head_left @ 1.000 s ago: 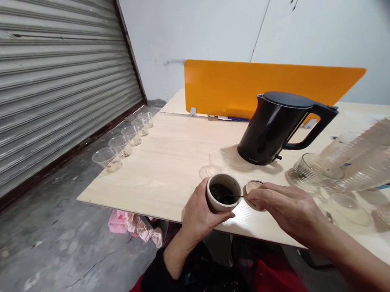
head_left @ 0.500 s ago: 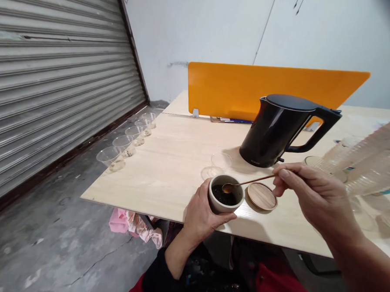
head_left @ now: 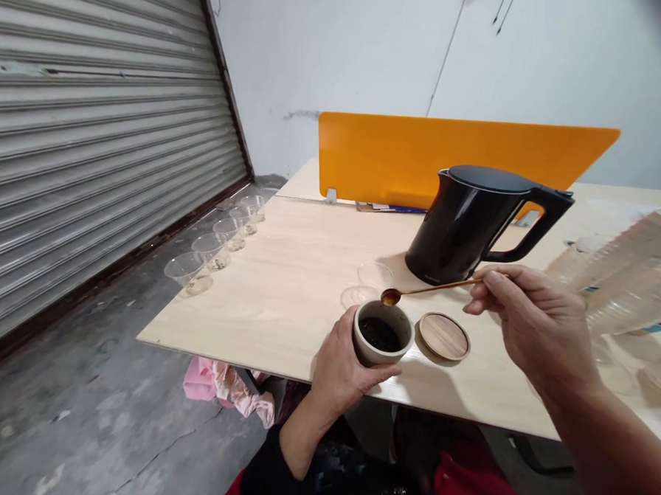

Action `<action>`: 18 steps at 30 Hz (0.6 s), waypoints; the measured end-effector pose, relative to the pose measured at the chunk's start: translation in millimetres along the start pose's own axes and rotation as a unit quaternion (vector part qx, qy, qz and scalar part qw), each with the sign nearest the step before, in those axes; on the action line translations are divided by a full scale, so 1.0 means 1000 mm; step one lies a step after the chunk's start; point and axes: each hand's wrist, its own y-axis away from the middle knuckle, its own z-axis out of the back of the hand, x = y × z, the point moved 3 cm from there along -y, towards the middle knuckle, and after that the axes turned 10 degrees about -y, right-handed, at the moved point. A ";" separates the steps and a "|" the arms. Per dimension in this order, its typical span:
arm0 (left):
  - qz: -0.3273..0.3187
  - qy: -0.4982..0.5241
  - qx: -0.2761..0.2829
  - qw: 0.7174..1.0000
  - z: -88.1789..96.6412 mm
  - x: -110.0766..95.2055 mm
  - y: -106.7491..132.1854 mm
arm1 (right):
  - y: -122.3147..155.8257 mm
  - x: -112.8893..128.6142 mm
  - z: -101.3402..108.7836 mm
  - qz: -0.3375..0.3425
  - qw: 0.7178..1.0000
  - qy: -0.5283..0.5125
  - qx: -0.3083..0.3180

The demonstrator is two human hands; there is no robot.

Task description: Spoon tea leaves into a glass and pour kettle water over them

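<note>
**Head view: a loaded spoon held level above an open jar**

Head view, looking down the table (head_left: 288, 279). The left hand (head_left: 342, 361) wraps around a small pale jar (head_left: 382, 332) near the table's front edge, its grip closed on the jar's side, which keeps the jar steady and upright. Dark loose matter, probably tea leaves, fills the jar's bottom.

The right hand (head_left: 528, 318) pinches the far end of a thin gold spoon (head_left: 429, 289) between thumb and fingertips, a narrow grip on the handle. The spoon is held roughly level with its bowl just above the jar's far rim; the bowl looks dark, so it seems to carry a little of the same matter, and the level hold would keep that from spilling.

The jar's round wooden lid (head_left: 444, 336) lies flat just beside the jar on its right, out of the spoon's way yet within reach. A clear plastic cup (head_left: 374, 275) stands just behind the jar, near the spoon's bowl. The black kettle (head_left: 473, 221) sits farther back, in front of the orange divider (head_left: 458, 152).

Along the table's left edge runs a row of clear cups (head_left: 219, 235), each with a bit of something at the bottom. On the right lie stacked cups (head_left: 636, 272) on their side.
</note>
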 end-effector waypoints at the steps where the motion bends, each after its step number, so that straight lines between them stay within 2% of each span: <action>1: -0.001 0.001 0.000 1.000 0.000 0.000 0.000 | -0.003 0.002 -0.001 0.005 1.000 0.001 -0.011; 4: 0.001 0.002 -0.001 1.000 -0.001 0.000 -0.001 | -0.009 0.009 -0.005 0.042 0.999 0.004 -0.033; 7: 0.012 -0.001 -0.001 1.000 0.000 0.000 -0.001 | -0.011 0.014 -0.014 0.106 0.993 0.014 -0.057; 10: 0.015 -0.004 0.000 1.000 0.000 -0.002 0.000 | -0.012 0.004 -0.031 0.156 0.983 0.093 -0.003; 13: 0.013 -0.005 -0.002 1.000 0.001 -0.003 0.000 | -0.015 -0.013 -0.046 0.163 0.968 0.171 0.080; 18: 0.012 -0.006 -0.004 1.000 0.000 -0.001 0.000 | -0.023 -0.018 -0.044 0.145 0.980 0.133 0.039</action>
